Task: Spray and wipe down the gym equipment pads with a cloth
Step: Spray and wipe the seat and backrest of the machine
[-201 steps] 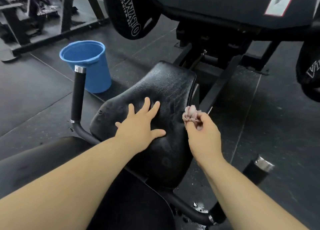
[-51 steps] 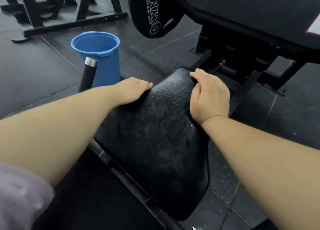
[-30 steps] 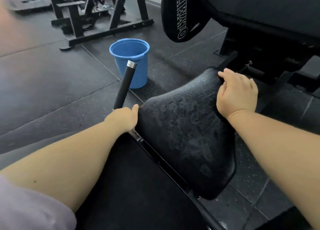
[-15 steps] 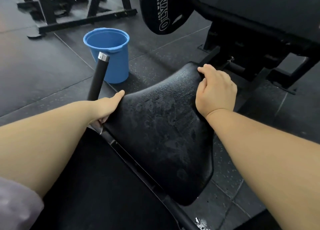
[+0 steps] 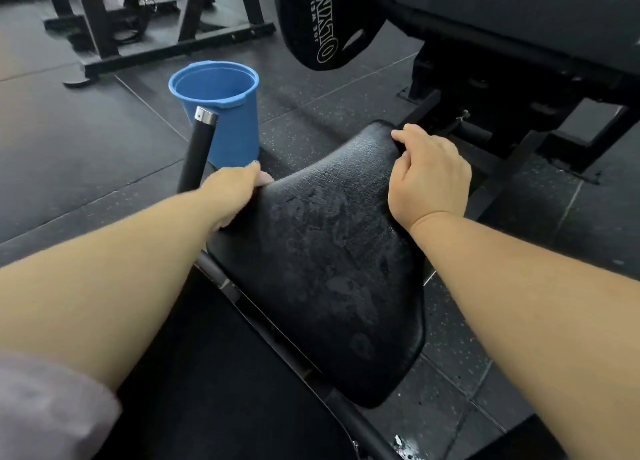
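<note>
From my feed: seat pad (image 5: 329, 251) sits dead centre. The left hand (image 5: 235, 189) is at its left edge and the right hand (image 5: 429, 179) curls over its far right corner. 1 upright handle (image 5: 198, 148) stands just left of the pad, with the bucket (image 5: 225, 116) right behind it on the floor (image 5: 86, 148). The weight plate (image 5: 325, 19) hangs further back, and the rack frame (image 5: 166, 47) is far left.

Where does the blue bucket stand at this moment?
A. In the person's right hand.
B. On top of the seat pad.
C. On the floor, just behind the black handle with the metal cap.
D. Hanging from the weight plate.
C: the blue bucket stands on the dark floor, and the black handle crosses in front of its lower left side; it is off the seat pad.
</note>
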### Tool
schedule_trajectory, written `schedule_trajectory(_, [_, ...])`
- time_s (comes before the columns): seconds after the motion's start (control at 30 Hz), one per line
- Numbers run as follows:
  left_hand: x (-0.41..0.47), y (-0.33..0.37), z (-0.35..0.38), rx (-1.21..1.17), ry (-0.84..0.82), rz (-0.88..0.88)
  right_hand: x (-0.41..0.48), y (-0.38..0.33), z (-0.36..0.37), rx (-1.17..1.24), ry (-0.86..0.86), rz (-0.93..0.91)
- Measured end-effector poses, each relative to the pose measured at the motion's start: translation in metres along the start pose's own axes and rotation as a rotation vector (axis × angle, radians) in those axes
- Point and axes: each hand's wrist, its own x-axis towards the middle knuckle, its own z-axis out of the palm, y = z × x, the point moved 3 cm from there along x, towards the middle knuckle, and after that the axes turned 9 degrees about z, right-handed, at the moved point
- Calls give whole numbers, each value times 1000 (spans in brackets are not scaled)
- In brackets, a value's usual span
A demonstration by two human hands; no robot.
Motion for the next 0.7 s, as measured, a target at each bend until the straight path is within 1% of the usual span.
schedule_trajectory(0.03, [3,5,1,25,-43,-74,0,-1,0,3,3,-2])
schedule_trajectory(0.07, [4,7,2,72,-61,-106,0,0,0,5,5,-4])
schedule_trajectory(0.1, [3,6,3,141,-38,-85,0,0,0,7,2,-5])
schedule_trajectory(0.13, [2,4,4,223,24,-35,0,1,1,13,-3,-2])
schedule_trajectory(0.2, [-7,1,4,334,203,69,0,1,1,24,4,4])
schedule_trajectory(0.23, [-10,5,2,334,277,118,0,1,1,28,11,1])
schedule_trajectory(0.27, [-10,12,-1,285,326,178,0,0,1,33,17,-6])
schedule_trajectory(0.3, [-6,23,-2,206,335,248,0,0,1,33,18,-9])
schedule_trajectory(0.33, [3,37,-1,133,309,317,1,1,2,32,17,-8])
schedule_trajectory(0.37, [12,53,4,98,248,363,2,1,2,29,14,-7])
schedule_trajectory(0.4, [18,70,12,113,144,374,2,2,2,26,10,-7])
schedule_trajectory(0.43, [23,81,24,151,16,342,2,2,2,20,2,-5])
schedule_trajectory(0.47, [28,88,36,163,-130,262,2,2,2,20,-4,1])
schedule_trajectory(0.5, [29,90,45,132,-262,165,2,2,1,21,-8,9])
schedule_trajectory(0.53, [31,87,49,80,-345,76,2,2,1,24,-5,13])
schedule_trajectory(0.6, [34,78,49,90,-402,12,2,1,1,30,1,5])
schedule_trajectory(0.7, [40,65,45,176,-379,28,1,1,2,32,3,2])
